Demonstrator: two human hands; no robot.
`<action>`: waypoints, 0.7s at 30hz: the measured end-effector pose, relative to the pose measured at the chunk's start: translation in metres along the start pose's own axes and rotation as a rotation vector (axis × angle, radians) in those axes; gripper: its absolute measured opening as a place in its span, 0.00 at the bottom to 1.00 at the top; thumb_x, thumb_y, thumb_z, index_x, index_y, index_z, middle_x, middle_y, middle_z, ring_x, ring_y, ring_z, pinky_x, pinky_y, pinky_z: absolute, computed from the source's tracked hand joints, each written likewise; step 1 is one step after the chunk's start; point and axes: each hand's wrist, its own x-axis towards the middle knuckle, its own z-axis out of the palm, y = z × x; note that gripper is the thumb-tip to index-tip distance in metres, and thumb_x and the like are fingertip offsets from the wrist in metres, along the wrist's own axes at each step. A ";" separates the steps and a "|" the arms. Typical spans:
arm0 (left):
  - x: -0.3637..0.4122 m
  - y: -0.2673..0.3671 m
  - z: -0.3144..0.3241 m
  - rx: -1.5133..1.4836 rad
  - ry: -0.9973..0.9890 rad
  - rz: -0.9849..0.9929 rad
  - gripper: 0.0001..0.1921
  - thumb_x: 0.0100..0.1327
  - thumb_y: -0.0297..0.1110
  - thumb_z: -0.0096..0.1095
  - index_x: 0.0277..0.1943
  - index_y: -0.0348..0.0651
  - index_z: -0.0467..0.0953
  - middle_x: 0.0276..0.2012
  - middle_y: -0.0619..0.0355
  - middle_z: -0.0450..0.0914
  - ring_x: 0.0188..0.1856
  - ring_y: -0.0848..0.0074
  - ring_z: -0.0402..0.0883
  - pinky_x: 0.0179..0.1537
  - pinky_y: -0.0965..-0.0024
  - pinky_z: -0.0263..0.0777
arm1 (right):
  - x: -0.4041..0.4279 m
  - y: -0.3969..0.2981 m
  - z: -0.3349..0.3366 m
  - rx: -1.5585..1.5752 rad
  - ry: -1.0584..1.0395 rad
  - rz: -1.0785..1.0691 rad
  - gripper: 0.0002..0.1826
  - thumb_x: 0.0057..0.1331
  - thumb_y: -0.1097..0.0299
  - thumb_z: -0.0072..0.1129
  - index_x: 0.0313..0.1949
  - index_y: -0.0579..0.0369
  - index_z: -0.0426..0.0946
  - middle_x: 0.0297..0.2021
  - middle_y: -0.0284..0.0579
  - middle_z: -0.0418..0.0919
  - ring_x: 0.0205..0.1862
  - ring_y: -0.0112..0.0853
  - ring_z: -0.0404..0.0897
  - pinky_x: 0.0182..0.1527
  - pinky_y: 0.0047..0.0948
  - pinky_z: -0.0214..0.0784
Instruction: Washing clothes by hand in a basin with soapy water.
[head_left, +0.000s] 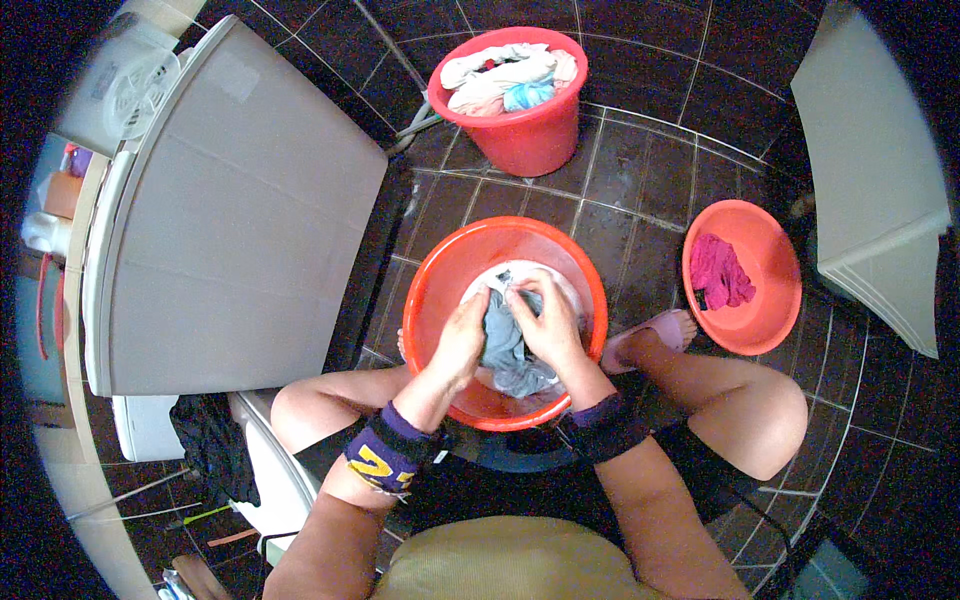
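A red plastic basin (431, 262) stands on the floor between the person's knees, with suds or whitish water inside. Over it, my left hand (466, 330) and my right hand (547, 315) hold a wet grey cloth garment (504, 334) between them, its upper edge pinched in the fingers. The garment's lower part hangs into the basin. My fingertips nearly meet at a small dark patch near the top edge. Dark and purple wristbands cover both wrists.
A red bucket (525, 142) heaped with laundry (495, 82) stands beyond the basin. At the right, a smaller orange-red basin (772, 300) holds a magenta cloth (720, 274). A large grey appliance panel (247, 225) rises at the left. A pale panel (874, 165) stands at the far right.
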 end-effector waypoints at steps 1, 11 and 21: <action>0.002 0.006 -0.008 0.107 -0.021 0.076 0.21 0.73 0.44 0.41 0.55 0.36 0.70 0.47 0.55 0.77 0.49 0.74 0.74 0.53 0.71 0.66 | 0.002 -0.005 -0.002 0.136 -0.185 -0.018 0.22 0.61 0.54 0.59 0.49 0.53 0.69 0.41 0.52 0.79 0.46 0.46 0.78 0.47 0.44 0.69; 0.005 0.001 -0.029 0.314 -0.312 0.421 0.28 0.57 0.37 0.68 0.55 0.42 0.61 0.50 0.55 0.68 0.52 0.75 0.68 0.52 0.69 0.64 | 0.001 0.014 -0.017 0.139 -0.526 0.124 0.15 0.58 0.64 0.57 0.41 0.59 0.77 0.33 0.56 0.81 0.38 0.43 0.82 0.43 0.40 0.71; 0.034 -0.057 -0.045 1.002 -0.279 0.537 0.22 0.52 0.34 0.65 0.51 0.38 0.75 0.46 0.48 0.73 0.55 0.60 0.67 0.58 0.60 0.60 | 0.013 0.010 -0.045 1.405 -0.144 0.557 0.30 0.47 0.79 0.44 0.54 0.65 0.67 0.49 0.53 0.76 0.51 0.44 0.76 0.58 0.42 0.66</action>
